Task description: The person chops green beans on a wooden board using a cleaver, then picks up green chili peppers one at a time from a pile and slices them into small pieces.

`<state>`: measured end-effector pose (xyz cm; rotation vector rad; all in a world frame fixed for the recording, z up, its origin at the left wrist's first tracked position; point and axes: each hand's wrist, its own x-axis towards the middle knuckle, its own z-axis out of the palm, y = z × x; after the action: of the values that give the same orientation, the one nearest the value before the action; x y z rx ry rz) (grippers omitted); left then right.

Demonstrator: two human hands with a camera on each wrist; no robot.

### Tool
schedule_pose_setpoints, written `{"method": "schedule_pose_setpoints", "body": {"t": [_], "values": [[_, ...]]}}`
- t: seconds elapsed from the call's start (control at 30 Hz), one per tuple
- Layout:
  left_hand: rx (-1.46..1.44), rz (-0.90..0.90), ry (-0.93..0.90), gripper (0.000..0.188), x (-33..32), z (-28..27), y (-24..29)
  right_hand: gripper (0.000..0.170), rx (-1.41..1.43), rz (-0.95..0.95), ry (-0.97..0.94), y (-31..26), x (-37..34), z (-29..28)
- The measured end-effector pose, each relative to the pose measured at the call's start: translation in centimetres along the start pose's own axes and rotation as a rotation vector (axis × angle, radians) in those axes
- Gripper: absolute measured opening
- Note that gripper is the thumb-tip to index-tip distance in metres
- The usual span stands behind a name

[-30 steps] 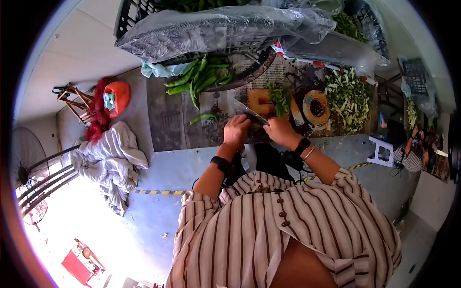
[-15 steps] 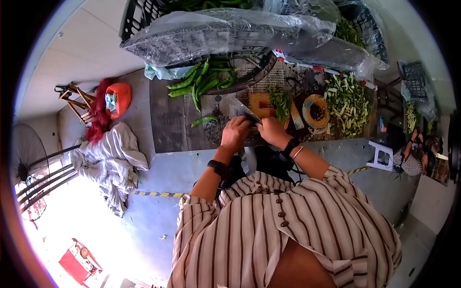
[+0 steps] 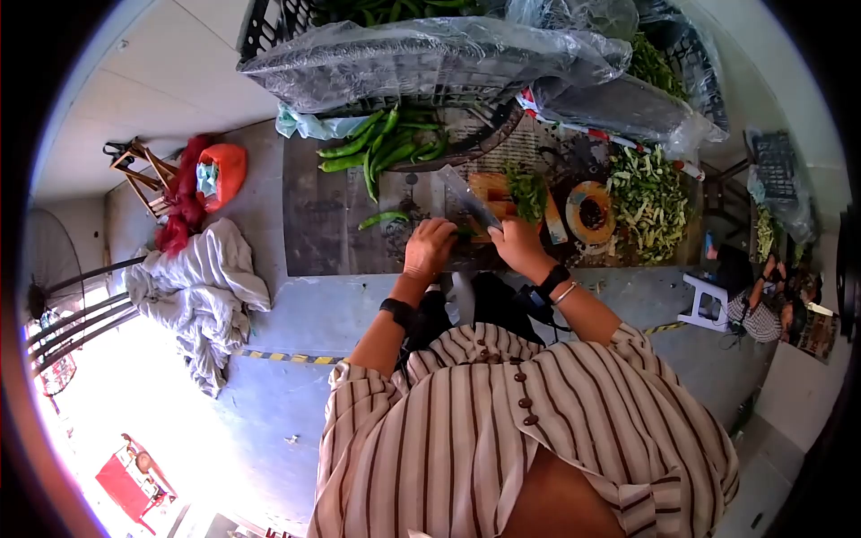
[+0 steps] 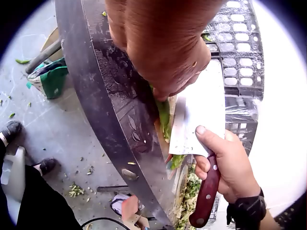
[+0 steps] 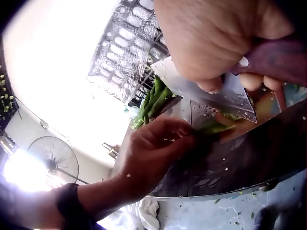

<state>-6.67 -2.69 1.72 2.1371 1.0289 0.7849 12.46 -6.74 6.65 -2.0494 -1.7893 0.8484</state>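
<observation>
My left hand (image 3: 428, 248) pinches a green pepper (image 4: 164, 115) against the dark tabletop near its front edge. In my right hand (image 3: 520, 247) is a cleaver, gripped by its dark red handle (image 4: 206, 196). Its broad blade (image 3: 471, 199) slants up and left in the head view; in the left wrist view it lies beside the pepper. Fingers of the left hand hide part of the pepper. A single pepper (image 3: 384, 219) lies left of the blade, and some cut green pieces (image 3: 527, 193) lie right of it.
Whole green peppers (image 3: 381, 151) are heaped at the table's back left, a larger chopped pile (image 3: 650, 202) at the right. Plastic-covered crates (image 3: 430, 63) line the back. A white stool (image 3: 707, 303) stands on the floor at right.
The two hands have moved slightly apart, the left one leftward and the right one rightward. The cleaver has shifted right with the right hand, and more of its blade shows.
</observation>
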Motion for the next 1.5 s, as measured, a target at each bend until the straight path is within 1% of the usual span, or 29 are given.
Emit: {"method": "schedule_pose_setpoints", "body": {"t": [0.17,0.23,0.3,0.4,0.5,0.6,0.67,0.77,0.83,0.87,0.93,1.0,1.03,1.1,1.13,1.2,1.23,1.3,1.33,1.4,1.5], "values": [[0.003,0.004,0.018,0.018,0.2,0.4,-0.4,0.025,-0.015,-0.011,-0.076,-0.9,-1.3,-0.7],[0.002,-0.008,0.054,0.016,0.2,0.5,-0.3,0.025,-0.022,-0.015,-0.091,-0.9,-1.3,-0.6],[0.012,-0.011,0.053,0.015,0.3,0.6,-0.3,0.024,-0.06,-0.049,-0.118,-0.8,-1.3,-0.2],[0.013,0.0,0.066,0.013,0.4,0.6,-0.2,0.024,-0.09,-0.044,-0.163,-1.0,-1.1,-0.2],[0.021,0.02,0.072,0.012,0.4,0.6,-0.3,0.023,-0.098,-0.1,-0.13,-1.1,-0.9,-0.1],[0.05,0.018,0.062,0.012,0.2,0.7,-0.5,0.024,-0.1,-0.103,-0.159,-1.5,-0.6,-0.4],[0.058,0.012,0.06,0.012,0.3,0.8,-0.3,0.025,-0.103,-0.092,-0.166,-1.5,-0.4,-0.3],[0.002,0.007,0.104,0.012,0.5,0.3,0.4,0.026,-0.103,-0.089,-0.16,-1.7,-0.3,-0.4],[0.025,0.03,0.054,0.013,0.4,0.4,0.0,0.026,-0.1,-0.097,-0.147,-1.8,-0.3,-0.5],[0.023,0.029,0.054,0.013,0.4,0.5,-0.1,0.026,-0.111,-0.096,-0.163,-1.8,-0.4,-0.5],[0.026,0.086,0.068,0.013,0.4,0.4,-0.3,0.026,-0.119,-0.098,-0.184,-1.8,-0.1,-0.3],[0.028,0.085,0.066,0.013,0.5,0.4,-0.5,0.025,-0.152,-0.017,-0.222,-1.5,0.1,0.3],[0.024,0.087,0.06,0.013,0.3,0.5,-0.3,0.025,-0.15,-0.009,-0.224,-1.4,-0.1,0.7],[0.026,0.087,0.074,0.013,0.6,0.6,-0.4,0.024,-0.106,-0.056,-0.132,-1.2,0.4,1.3],[0.022,0.088,0.076,0.013,0.3,0.6,-0.3,0.024,-0.104,-0.052,-0.131,-1.0,0.0,1.7],[0.04,0.097,0.076,0.012,0.5,0.6,-0.4,0.026,-0.058,-0.04,-0.041,-0.8,0.6,1.6],[0.052,0.087,0.069,0.012,0.3,0.8,-0.4,0.026,-0.062,-0.045,-0.037,-0.7,0.6,1.4],[0.048,0.088,0.075,0.013,0.2,1.0,-0.6,0.027,-0.045,0.079,-0.059,-1.0,0.9,0.7],[0.041,0.085,0.068,0.013,0.0,1.0,-0.6,0.027,-0.045,0.075,-0.065,-1.3,0.8,0.1],[0.052,0.088,0.068,0.013,-0.2,1.0,-0.6,0.027,-0.08,-0.048,-0.125,-1.7,0.1,-0.9],[0.057,0.099,0.082,0.012,0.2,0.9,-0.5,0.027,-0.099,-0.075,-0.136,-1.4,-0.5,-0.4]]}}
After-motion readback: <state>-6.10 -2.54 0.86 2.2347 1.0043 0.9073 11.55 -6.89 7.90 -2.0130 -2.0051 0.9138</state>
